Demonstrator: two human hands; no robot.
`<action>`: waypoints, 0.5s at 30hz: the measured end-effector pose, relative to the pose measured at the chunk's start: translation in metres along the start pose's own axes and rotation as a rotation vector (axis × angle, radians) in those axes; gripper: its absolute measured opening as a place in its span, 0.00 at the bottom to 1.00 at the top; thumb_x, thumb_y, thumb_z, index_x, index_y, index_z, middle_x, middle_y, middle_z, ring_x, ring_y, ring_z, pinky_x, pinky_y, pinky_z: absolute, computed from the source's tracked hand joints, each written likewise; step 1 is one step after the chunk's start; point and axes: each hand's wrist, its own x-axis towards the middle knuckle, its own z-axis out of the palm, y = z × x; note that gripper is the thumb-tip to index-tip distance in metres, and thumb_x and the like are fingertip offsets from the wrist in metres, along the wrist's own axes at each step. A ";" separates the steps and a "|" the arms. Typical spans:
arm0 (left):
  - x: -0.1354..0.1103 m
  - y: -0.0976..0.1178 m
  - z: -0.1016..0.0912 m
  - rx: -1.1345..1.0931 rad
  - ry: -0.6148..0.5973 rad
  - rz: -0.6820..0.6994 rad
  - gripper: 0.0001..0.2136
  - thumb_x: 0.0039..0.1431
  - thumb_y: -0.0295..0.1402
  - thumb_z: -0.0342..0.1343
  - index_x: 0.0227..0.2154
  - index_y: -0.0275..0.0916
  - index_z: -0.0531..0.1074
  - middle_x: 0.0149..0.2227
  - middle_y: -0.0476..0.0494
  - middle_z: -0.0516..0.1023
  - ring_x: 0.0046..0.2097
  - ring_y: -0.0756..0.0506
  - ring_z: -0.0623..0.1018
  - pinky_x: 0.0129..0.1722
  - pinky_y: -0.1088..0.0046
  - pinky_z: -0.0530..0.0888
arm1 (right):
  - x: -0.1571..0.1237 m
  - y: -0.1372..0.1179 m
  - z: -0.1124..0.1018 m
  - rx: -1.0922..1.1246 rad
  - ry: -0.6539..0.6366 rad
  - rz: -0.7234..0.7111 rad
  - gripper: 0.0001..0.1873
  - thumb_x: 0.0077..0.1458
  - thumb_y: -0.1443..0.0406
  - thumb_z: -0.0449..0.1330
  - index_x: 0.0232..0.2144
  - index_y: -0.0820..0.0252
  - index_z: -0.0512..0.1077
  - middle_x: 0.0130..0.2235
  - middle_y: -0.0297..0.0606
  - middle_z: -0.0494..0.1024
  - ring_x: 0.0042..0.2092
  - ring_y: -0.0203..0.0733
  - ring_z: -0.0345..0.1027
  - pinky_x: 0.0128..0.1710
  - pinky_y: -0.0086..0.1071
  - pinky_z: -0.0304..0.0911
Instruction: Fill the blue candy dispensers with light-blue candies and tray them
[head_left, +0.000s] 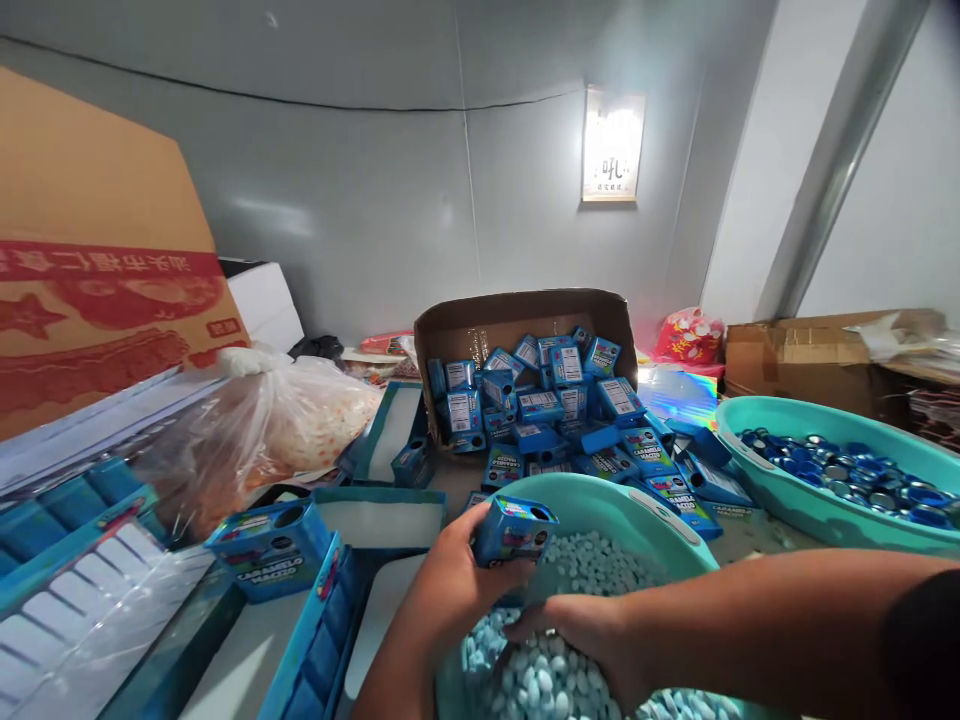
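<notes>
One head-worn view looks forward and down from close above the near tub point(611, 503), facing the wall point(337, 210) behind it.

Bare left hand point(466, 575), bare right hand point(589, 625), uncovered forearms point(750, 615), plain black sleeve point(926, 645) above the right one

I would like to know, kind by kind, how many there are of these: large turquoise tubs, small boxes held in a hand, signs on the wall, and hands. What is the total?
Large turquoise tubs: 2
Held small box: 1
Wall sign: 1
Hands, left hand and right hand: 2
Total: 6
</notes>
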 end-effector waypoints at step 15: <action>0.007 -0.016 0.007 -0.158 0.283 0.032 0.26 0.44 0.37 0.64 0.46 0.41 0.62 0.38 0.47 0.77 0.41 0.43 0.78 0.43 0.70 0.73 | -0.020 -0.015 -0.014 0.376 -0.156 -0.295 0.17 0.54 0.55 0.56 0.31 0.66 0.72 0.27 0.42 0.74 0.29 0.39 0.74 0.21 0.22 0.61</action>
